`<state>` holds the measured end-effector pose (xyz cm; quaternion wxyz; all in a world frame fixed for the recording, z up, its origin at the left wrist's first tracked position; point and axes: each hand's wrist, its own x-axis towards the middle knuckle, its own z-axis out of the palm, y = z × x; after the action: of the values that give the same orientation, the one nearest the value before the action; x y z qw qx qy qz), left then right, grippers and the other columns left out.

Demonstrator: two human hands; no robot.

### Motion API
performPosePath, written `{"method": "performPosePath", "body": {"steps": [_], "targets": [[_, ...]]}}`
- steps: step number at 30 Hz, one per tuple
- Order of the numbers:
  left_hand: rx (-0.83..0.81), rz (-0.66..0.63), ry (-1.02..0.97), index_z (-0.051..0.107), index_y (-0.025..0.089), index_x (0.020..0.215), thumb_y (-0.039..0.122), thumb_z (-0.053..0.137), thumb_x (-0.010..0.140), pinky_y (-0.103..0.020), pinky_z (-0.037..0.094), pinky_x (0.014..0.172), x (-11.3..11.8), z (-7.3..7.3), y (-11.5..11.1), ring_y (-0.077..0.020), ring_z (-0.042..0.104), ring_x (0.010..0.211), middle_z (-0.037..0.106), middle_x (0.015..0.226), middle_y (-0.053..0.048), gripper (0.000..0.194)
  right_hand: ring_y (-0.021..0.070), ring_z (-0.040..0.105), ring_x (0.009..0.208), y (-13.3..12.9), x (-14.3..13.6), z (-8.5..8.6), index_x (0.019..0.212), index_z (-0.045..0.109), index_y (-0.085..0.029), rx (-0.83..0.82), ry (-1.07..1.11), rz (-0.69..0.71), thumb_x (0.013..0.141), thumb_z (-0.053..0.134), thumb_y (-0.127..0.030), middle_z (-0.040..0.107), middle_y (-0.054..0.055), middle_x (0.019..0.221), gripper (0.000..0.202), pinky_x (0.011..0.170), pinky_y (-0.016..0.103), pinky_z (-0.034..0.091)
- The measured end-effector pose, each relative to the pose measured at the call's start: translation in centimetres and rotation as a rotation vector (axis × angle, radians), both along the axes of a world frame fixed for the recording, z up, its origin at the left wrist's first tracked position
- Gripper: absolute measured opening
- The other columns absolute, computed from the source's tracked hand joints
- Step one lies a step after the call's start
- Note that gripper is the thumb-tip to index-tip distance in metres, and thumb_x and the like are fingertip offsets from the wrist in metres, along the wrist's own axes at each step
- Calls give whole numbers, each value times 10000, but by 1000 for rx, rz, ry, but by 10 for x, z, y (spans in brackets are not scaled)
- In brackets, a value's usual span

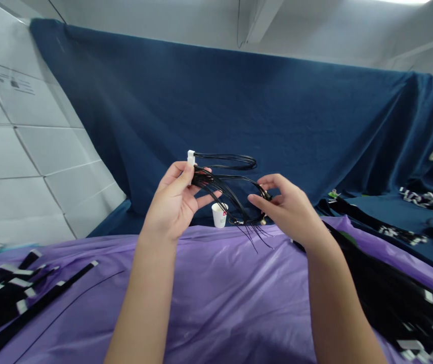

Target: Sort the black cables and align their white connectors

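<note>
A bundle of thin black cables (pixel 227 191) hangs in the air between my two hands, its loose wire ends drooping below. My left hand (pixel 176 194) pinches the bundle near white connectors (pixel 191 157), thumb in front and the other fingers partly behind the wires. From the connectors a black loop reaches out to the right. My right hand (pixel 283 205) grips the right end of the bundle between thumb and fingers; small pieces there are too small to make out. Behind the hanging wires stands a white paper cup (pixel 219 216).
Purple sheeting (pixel 216 293) covers the surface before me. Black cables with white ends (pixel 7 293) lie at the left, and a larger pile of black cables (pixel 387 293) lies at the right. More white-ended cables (pixel 429 199) rest farther right. A blue curtain (pixel 220 111) hangs behind.
</note>
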<state>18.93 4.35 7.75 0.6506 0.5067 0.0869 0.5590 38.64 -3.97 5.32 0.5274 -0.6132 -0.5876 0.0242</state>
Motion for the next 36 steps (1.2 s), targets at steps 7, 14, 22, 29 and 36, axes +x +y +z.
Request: {"method": "performPosePath", "body": {"steps": [7, 14, 22, 29, 36], "targets": [[-68, 28, -27, 521, 169, 810, 234, 611, 877, -547, 543, 870, 0, 1, 4, -149, 647, 835, 653, 895, -11, 130, 16, 423, 456, -34, -14, 14, 1046, 647, -255, -19, -148, 354, 883, 599, -282, 634, -16, 875, 172, 441, 202, 334], [-149, 23, -57, 545, 166, 824, 206, 554, 911, -508, 574, 822, -1, 1, 6, -147, 657, 779, 663, 841, -14, 96, 65, 552, 567, -35, -23, 14, 1088, 677, -259, -137, -236, 336, 871, 631, -319, 660, -17, 806, 230, 532, 207, 419], [-159, 1, -49, 565, 164, 823, 225, 561, 911, -502, 564, 855, -1, 0, 7, -143, 662, 785, 652, 835, -14, 107, 60, 496, 518, -30, -23, 12, 880, 730, -213, -19, -271, 361, 900, 610, -266, 599, -43, 626, 133, 528, 219, 380], [-155, -19, -13, 576, 172, 859, 214, 554, 912, -505, 571, 840, -3, 1, 7, -169, 681, 810, 665, 855, -14, 71, 60, 417, 490, -29, -23, 13, 822, 720, -183, 18, -272, 335, 914, 589, -271, 481, -48, 529, 183, 488, 224, 318], [-194, -57, -1, 571, 167, 882, 215, 538, 922, -424, 589, 809, -3, 2, 9, -155, 681, 751, 675, 835, -21, 71, 46, 454, 479, -31, -21, 12, 948, 713, -209, 27, -188, 305, 911, 582, -271, 598, -45, 615, 149, 499, 200, 362]]}}
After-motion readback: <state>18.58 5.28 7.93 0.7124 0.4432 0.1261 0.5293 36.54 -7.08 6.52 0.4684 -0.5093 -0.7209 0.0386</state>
